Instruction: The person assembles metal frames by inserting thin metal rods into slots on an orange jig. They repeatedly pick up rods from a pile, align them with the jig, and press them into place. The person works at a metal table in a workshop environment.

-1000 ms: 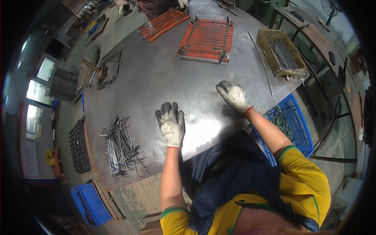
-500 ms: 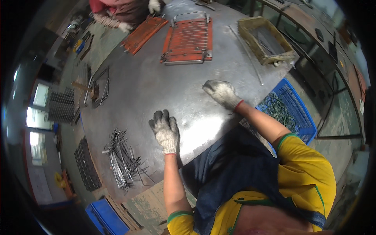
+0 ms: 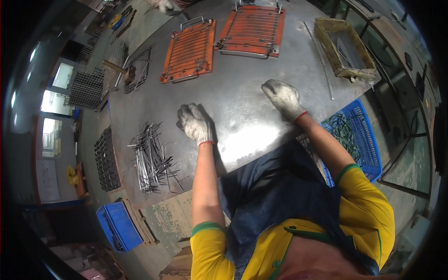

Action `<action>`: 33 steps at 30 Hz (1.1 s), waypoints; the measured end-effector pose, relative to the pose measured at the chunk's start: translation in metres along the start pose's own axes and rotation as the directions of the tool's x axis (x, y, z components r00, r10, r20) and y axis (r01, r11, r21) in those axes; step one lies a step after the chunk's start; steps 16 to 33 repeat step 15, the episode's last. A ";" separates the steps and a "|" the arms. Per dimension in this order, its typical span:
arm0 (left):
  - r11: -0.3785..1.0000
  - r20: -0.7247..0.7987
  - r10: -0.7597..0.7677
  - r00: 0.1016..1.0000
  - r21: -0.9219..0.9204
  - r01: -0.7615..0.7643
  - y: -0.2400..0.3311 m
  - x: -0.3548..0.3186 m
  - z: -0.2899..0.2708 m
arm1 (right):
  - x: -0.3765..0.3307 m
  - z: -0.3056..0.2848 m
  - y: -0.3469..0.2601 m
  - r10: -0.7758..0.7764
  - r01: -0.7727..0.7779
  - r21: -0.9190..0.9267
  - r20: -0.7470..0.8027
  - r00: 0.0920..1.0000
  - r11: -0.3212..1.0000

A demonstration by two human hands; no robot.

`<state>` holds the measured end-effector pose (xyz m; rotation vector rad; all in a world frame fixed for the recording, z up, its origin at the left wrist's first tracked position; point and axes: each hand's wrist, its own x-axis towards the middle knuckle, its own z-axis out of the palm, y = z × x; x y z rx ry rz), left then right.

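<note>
Both my hands wear white knitted gloves with grey-dark fingers and red cuffs. My left hand [image 3: 193,123] is over the grey metal tabletop [image 3: 238,93], fingers bent but apart, holding nothing. A pile of thin metal rods [image 3: 150,158] lies nearest to it on the left. Further right, my right hand [image 3: 283,99] has its fingers curled in and pressed together, with nothing sticking out of them. Beyond my hands lie two orange jig boards with rows of thin rods: a left board [image 3: 189,52] and a right board [image 3: 252,30], apart from both hands.
At the far right a yellowish tray [image 3: 343,70] holds a few rods, beside a long thin rod [image 3: 319,60]. Below the right edge stands a blue basket [image 3: 371,154] of green strands. A wire frame [image 3: 140,70] lies far left. A co-worker's gloved hand [image 3: 165,6] shows at the top.
The view has shifted. The left orange board has come nearer and lies beside the other; the co-worker's hand is off it. My left hand's spread fingers have bent; my right stays curled.
</note>
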<state>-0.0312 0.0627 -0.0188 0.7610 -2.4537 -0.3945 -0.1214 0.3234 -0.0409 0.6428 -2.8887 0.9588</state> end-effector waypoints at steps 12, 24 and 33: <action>0.812 0.054 -0.568 0.821 0.201 0.548 0.032 0.123 0.072 | -0.007 0.005 -0.002 -0.072 0.074 0.036 -0.054 0.996 0.997; 0.864 0.403 -0.373 0.836 -0.176 0.471 0.078 0.134 0.102 | -0.003 0.072 0.067 -0.357 0.358 -0.053 -0.295 0.886 0.932; 0.864 0.403 -0.373 0.836 -0.176 0.471 0.078 0.134 0.102 | -0.003 0.072 0.067 -0.357 0.358 -0.053 -0.295 0.886 0.932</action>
